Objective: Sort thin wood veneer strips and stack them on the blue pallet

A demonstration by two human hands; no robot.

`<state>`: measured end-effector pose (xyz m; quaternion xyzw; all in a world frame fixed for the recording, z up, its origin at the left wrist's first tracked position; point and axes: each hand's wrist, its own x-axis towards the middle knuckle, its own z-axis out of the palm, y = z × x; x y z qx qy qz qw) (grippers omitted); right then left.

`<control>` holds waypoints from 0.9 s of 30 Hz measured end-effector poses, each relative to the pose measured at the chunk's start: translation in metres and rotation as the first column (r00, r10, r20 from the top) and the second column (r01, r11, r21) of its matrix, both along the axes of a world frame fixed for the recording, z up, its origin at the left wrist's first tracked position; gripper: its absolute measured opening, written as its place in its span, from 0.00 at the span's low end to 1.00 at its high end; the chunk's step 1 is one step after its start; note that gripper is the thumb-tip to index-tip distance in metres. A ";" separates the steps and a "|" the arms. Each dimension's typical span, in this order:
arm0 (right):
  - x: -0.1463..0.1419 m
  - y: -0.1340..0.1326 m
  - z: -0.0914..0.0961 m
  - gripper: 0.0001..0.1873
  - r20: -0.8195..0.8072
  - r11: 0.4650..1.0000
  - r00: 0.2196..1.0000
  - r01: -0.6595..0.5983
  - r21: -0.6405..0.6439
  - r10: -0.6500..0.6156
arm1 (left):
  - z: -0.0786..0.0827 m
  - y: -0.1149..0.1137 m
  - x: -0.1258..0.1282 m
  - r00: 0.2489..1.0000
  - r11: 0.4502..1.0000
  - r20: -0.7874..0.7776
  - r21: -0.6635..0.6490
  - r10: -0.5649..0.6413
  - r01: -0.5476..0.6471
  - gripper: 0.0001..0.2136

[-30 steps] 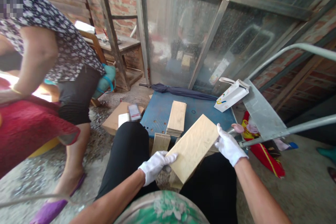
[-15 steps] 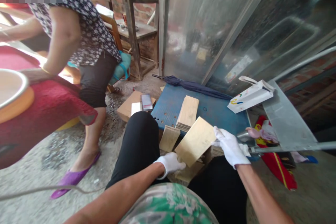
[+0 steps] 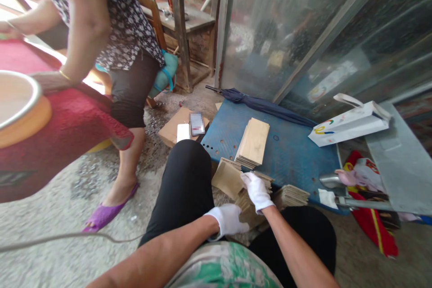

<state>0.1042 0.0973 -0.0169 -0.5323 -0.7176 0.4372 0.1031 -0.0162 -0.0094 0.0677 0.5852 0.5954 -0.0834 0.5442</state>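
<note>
My right hand [image 3: 258, 192], in a white glove, has its fingers closed at the right edge of a thin, pale wooden board [image 3: 227, 181]. The board lies tilted over a low pile by my left knee. Lower down, my gloved left hand [image 3: 227, 221] is held with thumb and fingers apart, beside darker boards [image 3: 251, 211] between my legs. A neat stack of boards [image 3: 254, 141] rests on the blue surface in front of me. Another stack [image 3: 293, 195] stands to the right of my right hand.
A folded umbrella [image 3: 266, 107] lies along the back of the blue surface [image 3: 290, 153]. A white paper bag [image 3: 351, 122] stands at the right. A cardboard box [image 3: 171, 127] is at the left. Another person [image 3: 124, 45] sits by a red-covered table [image 3: 77, 117] with a basin [image 3: 37, 112].
The board that was between both hands has gone left and down over the low pile. My right hand moved left with it; the left hand is off the board. The view has shifted slightly.
</note>
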 end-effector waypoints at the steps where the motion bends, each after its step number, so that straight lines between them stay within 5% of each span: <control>1: -0.003 -0.001 -0.008 0.22 0.003 1.000 1.000 -0.008 -0.016 0.008 | 0.000 0.000 -0.001 1.000 1.000 0.009 -0.014 0.002 -0.002 0.24; 8: -0.017 -0.004 -0.061 0.21 -0.055 0.994 0.998 -0.041 -0.106 0.035 | -0.001 0.000 -0.008 0.992 0.993 0.090 -0.075 0.092 -0.086 0.22; 15: -0.026 -0.004 -0.092 0.22 -0.087 0.993 0.996 -0.020 -0.117 0.010 | -0.006 -0.001 -0.005 0.988 0.988 0.092 -0.102 0.126 -0.116 0.24; 21: -0.027 -0.012 -0.107 0.22 -0.077 0.985 0.995 0.047 -0.166 -0.060 | -0.009 0.000 -0.002 0.988 0.991 0.090 -0.050 0.128 -0.124 0.23; 27: -0.027 -0.007 -0.103 0.19 -0.051 0.978 0.991 0.113 -0.173 -0.123 | -0.009 0.003 0.001 0.990 0.989 0.085 -0.105 0.112 -0.103 0.22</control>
